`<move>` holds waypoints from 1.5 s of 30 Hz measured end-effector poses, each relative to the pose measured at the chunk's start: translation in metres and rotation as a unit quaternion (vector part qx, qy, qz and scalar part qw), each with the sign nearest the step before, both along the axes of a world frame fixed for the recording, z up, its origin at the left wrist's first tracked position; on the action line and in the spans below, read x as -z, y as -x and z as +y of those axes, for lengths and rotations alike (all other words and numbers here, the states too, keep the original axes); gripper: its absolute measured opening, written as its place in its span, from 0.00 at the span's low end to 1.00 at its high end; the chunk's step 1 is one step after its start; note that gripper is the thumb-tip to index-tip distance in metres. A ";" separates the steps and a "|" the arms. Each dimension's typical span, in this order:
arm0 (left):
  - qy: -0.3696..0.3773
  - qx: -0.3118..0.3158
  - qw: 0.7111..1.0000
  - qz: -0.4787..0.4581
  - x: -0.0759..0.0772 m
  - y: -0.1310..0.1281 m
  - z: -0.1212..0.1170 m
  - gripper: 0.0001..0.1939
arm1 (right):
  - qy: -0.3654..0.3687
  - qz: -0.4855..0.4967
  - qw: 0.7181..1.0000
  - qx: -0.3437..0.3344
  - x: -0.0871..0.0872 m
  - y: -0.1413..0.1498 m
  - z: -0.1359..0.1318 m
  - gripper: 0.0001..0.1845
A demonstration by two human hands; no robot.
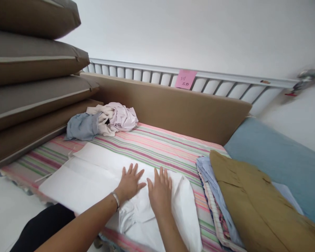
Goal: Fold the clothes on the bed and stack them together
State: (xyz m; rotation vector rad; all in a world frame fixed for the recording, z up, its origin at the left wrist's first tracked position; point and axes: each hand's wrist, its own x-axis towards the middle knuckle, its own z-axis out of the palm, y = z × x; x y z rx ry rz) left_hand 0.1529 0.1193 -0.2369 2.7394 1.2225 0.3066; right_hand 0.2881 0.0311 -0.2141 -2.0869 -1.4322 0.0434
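Note:
A white garment (94,171) lies spread flat on the striped bedsheet (157,143). My left hand (130,182), with a bracelet at the wrist, rests palm down on it, fingers spread. My right hand (160,190) lies flat beside it on the same white cloth, fingers stretched out. Neither hand holds anything.
A crumpled heap of blue, cream and pale pink clothes (102,120) sits at the back left. A stack of folded garments topped by an olive-brown one (254,199) lies at right. Brown cushions (28,87) are piled at left, with a tan headboard (173,108) behind.

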 end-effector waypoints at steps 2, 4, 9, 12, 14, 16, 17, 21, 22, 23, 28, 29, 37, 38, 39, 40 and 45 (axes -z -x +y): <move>0.005 0.003 1.000 -0.007 0.002 0.001 0.000 0.31 | 0.061 -0.029 0.998 -0.006 0.020 0.009 0.001 0.30; 0.012 0.008 1.000 -0.016 0.003 0.002 0.002 0.31 | 0.083 -0.057 0.995 -0.001 0.036 0.010 0.000 0.30; 0.037 0.011 0.999 -0.022 -0.008 0.003 0.005 0.30 | 0.096 -0.108 0.989 0.008 0.045 0.005 -0.002 0.30; 0.035 0.020 0.999 -0.031 -0.023 0.012 -0.013 0.30 | 0.103 -0.122 0.987 0.007 0.043 0.005 -0.002 0.30; 0.015 0.062 0.997 -0.052 -0.029 0.024 -0.036 0.32 | 0.104 -0.128 0.986 0.002 0.045 0.006 -0.003 0.30; 0.008 0.116 0.991 -0.066 -0.026 0.040 -0.059 0.33 | 0.095 -0.136 0.986 -0.002 0.048 0.005 -0.004 0.30; 0.014 0.136 0.988 -0.069 -0.023 0.048 -0.068 0.33 | 0.087 -0.140 0.986 -0.002 0.049 0.005 -0.003 0.30; 0.061 0.160 0.983 -0.068 -0.012 0.076 -0.081 0.31 | 0.060 -0.137 0.989 -0.004 0.048 0.003 -0.001 0.30; 0.072 0.165 0.981 -0.069 -0.012 0.081 -0.080 0.31 | 0.072 -0.141 0.987 -0.001 0.045 0.004 -0.001 0.29; 0.081 0.171 0.979 -0.071 -0.013 0.085 -0.077 0.30 | 0.091 -0.149 0.985 0.009 0.041 0.006 -0.001 0.29; 0.060 0.062 0.989 -0.119 -0.011 0.121 -0.046 0.25 | 0.074 -0.218 0.973 -0.007 0.028 0.046 -0.016 0.29; 0.041 0.003 0.992 -0.123 -0.009 0.134 -0.034 0.25 | 0.051 -0.230 0.971 -0.038 0.032 0.057 -0.021 0.30; -0.049 -0.368 0.928 -0.042 -0.016 0.238 0.060 0.26 | -0.054 -0.306 0.943 -0.121 0.095 0.083 -0.032 0.29; -0.047 -0.386 0.921 -0.035 -0.020 0.244 0.068 0.27 | -0.062 -0.316 0.939 -0.124 0.099 0.079 -0.031 0.29; -0.045 -0.400 0.915 -0.030 -0.024 0.247 0.074 0.27 | -0.068 -0.325 0.934 -0.129 0.101 0.075 -0.029 0.30; -0.044 -0.408 0.911 -0.027 -0.027 0.250 0.081 0.27 | -0.074 -0.332 0.931 -0.132 0.103 0.072 -0.028 0.30; -0.032 -0.414 0.910 -0.018 -0.027 0.249 0.117 0.27 | -0.087 -0.348 0.924 -0.133 0.097 0.071 -0.029 0.32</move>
